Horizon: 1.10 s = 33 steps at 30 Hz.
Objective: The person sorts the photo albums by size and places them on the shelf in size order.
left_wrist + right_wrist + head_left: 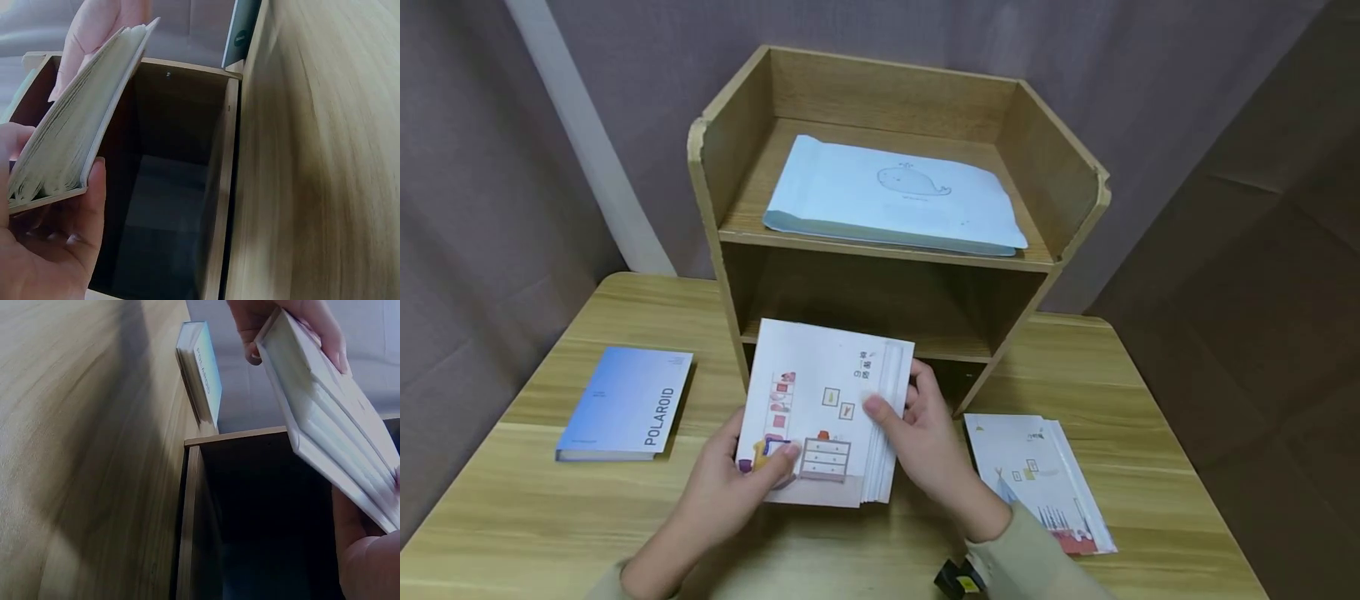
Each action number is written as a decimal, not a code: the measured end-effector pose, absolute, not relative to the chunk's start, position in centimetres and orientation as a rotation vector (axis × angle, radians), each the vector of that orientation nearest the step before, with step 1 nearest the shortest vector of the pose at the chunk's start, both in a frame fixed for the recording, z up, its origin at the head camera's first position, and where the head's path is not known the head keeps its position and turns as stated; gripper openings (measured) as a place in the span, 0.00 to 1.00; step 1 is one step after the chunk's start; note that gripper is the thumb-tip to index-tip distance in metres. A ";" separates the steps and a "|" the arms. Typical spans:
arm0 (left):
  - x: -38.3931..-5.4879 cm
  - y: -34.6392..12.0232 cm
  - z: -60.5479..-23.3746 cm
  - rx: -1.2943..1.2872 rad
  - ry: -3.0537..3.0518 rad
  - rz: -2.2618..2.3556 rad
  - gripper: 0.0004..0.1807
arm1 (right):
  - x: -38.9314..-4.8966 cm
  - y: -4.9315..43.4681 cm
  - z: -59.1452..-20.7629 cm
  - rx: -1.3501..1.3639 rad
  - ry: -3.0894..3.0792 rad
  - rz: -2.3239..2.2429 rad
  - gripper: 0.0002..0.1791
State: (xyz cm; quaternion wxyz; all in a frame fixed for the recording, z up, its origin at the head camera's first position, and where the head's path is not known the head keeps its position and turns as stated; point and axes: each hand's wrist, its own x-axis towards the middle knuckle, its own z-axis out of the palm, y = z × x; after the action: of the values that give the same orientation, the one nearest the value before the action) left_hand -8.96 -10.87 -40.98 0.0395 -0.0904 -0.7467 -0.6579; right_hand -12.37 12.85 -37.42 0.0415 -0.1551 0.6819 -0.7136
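Note:
Both hands hold a thick white book [820, 417] in front of the wooden shelf unit. Its cover carries drawings of a dresser, small framed pictures and a few dark characters. The left hand [730, 475] grips the lower left side, thumb on the cover and fingers behind it. At the right edge, the right hand [925, 433] has its thumb on top and its fingers underneath. The left wrist view shows the page edges of the book [75, 119] slightly fanned. In the right wrist view, the book [331, 412] is tilted, with its covers a little apart.
The wooden shelf unit [1045, 175] stands at the table's back, a pale blue whale-print book [850, 192] on its top shelf. A blue POLAROID book [625, 404] lies on the left of the table [535, 517]. At right lies another white illustrated book [1037, 475].

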 end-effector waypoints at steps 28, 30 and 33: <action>-10.9 -11.3 -39.0 -0.061 -2.130 -2.081 0.25 | -11.1 11.9 -40.1 -0.462 2.029 -1.964 0.45; -11.0 -11.4 -38.8 -0.060 -2.130 -2.073 0.25 | -11.1 11.9 -40.1 -0.471 2.026 -1.952 0.45; -11.0 -11.5 -38.6 -0.057 -2.142 -2.076 0.26 | -11.1 11.8 -40.0 -0.461 2.021 -1.967 0.44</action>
State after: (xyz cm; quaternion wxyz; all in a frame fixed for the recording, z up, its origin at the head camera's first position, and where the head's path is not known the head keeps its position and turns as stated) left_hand -11.05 -11.46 -38.60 0.0790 -0.0191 -0.7157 -0.6936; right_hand -11.08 11.85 -40.05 0.1415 -0.1599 0.7000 -0.6815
